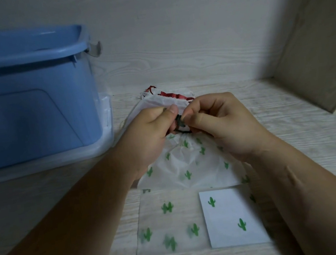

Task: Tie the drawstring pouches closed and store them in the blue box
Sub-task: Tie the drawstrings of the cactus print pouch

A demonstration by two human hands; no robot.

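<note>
Pouches printed with green cacti lie on the pale wood-grain table (296, 132). Nearest is a flat translucent pouch (167, 223), with a white cactus card (232, 217) at its right side; whether the card is inside or on top is unclear. Just beyond, a gathered cactus pouch (187, 167) sits with its neck bunched. The left hand (149, 138) and right hand (224, 124) meet above that neck, each pinching the dark drawstring (180, 123) between thumb and curled fingers. Behind the hands lies a white pouch with red cord (159, 100). The blue box (26, 99) stands at far left, open-topped.
</note>
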